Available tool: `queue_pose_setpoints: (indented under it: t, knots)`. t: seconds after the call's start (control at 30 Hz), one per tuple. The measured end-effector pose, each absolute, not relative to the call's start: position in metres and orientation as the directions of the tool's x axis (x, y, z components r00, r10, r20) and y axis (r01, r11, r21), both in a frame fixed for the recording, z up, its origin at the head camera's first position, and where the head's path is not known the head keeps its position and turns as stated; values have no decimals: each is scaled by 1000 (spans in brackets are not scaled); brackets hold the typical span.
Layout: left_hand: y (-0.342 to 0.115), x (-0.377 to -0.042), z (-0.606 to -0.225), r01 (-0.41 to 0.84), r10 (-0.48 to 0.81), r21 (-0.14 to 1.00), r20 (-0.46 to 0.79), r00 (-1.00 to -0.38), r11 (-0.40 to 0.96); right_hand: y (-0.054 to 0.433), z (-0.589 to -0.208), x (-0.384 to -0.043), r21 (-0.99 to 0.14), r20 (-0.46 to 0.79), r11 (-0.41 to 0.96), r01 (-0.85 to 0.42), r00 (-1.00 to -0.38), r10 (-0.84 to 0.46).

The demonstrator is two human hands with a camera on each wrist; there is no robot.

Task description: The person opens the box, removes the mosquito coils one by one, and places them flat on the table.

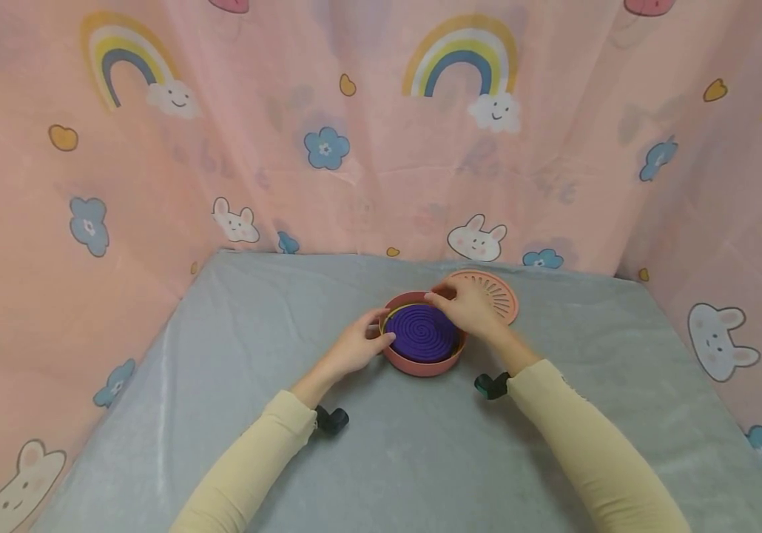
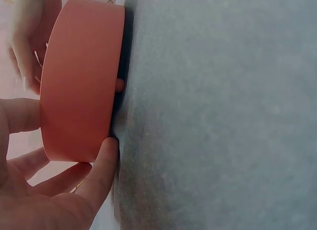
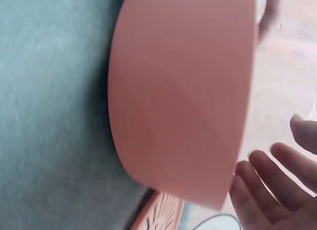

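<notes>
A round pink box (image 1: 417,368) rests on the grey cloth, with a purple spiral mosquito coil (image 1: 421,333) lying in it. Part of a yellow edge shows around the coil. My left hand (image 1: 354,344) grips the box's left side; in the left wrist view its thumb meets the rim and other fingers lie along the wall and near the base. Over the box's far right rim hovers my right hand (image 1: 467,305), fingers spread and loosely bent in the right wrist view, pinching nothing. Both wrist views show only the box's outer wall, so the coil is hidden there.
A slotted pink lid (image 1: 502,296) lies flat behind the box to the right, partly covered by my right hand. The grey cloth (image 1: 254,318) spreads over the table. A pink printed curtain (image 1: 381,192) hangs behind and along both sides.
</notes>
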State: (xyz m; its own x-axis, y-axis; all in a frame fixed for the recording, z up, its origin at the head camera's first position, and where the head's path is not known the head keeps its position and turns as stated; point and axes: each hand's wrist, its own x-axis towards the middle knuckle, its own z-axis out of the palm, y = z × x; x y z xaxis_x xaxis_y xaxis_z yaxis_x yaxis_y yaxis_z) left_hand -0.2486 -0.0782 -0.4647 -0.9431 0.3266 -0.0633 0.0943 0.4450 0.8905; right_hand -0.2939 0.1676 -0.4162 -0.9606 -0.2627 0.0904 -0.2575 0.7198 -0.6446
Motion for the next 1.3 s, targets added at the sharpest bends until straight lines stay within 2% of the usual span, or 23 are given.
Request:
queue_pose_setpoints:
  t: [0.27, 0.6, 0.8, 1.07, 1.3]
  knots:
    - [-78, -248, -463, 88, 328, 894, -69, -942, 440, 150, -425, -292, -567, 47, 771, -290, -946, -321]
    - [-78, -247, -463, 74, 330, 902, -79, -941, 426, 142, -434, -293, -538, -44, 788, -299, -924, -381]
    - [-78, -248, -464, 75, 331, 903, -78, -940, 424, 140, -437, -294, -484, -33, 815, -320, -923, -382]
    - [-78, -248, -463, 79, 331, 905, -71, -941, 418, 140, -434, -290, -463, 19, 822, -330, -932, -363]
    - [-78, -249, -466, 103, 338, 900, -52, -940, 424, 145, -434, -292, -518, 74, 786, -338, -933, -352]
